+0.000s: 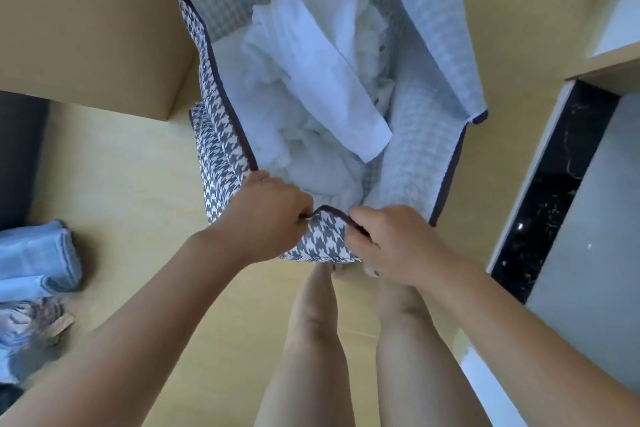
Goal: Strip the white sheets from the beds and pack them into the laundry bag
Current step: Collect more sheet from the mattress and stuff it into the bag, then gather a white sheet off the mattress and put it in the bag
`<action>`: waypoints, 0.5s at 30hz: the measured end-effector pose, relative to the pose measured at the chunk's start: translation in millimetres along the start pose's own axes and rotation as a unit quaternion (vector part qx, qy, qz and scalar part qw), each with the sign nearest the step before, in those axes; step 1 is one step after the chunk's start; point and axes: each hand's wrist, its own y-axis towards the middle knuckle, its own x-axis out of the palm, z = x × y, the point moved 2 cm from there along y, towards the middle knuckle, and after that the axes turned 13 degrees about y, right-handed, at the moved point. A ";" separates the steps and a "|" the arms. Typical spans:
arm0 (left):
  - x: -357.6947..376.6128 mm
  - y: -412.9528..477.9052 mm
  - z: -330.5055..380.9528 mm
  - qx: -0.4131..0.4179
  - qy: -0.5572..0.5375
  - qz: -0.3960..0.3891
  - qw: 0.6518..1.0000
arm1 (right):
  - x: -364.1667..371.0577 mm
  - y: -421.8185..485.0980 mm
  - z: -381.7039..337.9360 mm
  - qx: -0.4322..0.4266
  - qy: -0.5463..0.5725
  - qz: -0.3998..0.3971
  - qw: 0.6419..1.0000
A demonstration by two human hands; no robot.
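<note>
A grey and white houndstooth laundry bag (218,135) with dark trim stands open on the floor in front of me. Crumpled white sheets (311,94) fill its inside. My left hand (266,218) and my right hand (394,243) both grip the bag's near rim, a hand's width apart, with the patterned edge bunched up between them. Fingers of both hands are closed over the dark trim.
A tan cabinet side (86,28) rises at the left of the bag. Folded blue cloth (38,256) lies on the yellow floor at the left. A black marble strip (547,198) and grey tiles run along the right. My bare legs stand below the hands.
</note>
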 end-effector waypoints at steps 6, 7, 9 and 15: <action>8.8 -6.8 14.0 -0.047 -0.033 -0.024 0.998 | -3.5 -1.9 8.1 0.090 0.020 -0.114 0.989; 9.7 -10.6 16.1 -0.057 -0.051 -0.012 0.997 | -5.5 -4.4 12.6 0.100 0.009 -0.141 0.985; 11.3 -17.6 17.1 -0.080 -0.088 0.046 0.992 | -11.6 -8.2 21.8 0.094 -0.009 -0.158 0.983; 0.5 -34.8 34.0 -0.139 -0.159 0.138 0.968 | -23.8 -10.5 1.1 0.036 -0.011 -0.121 0.992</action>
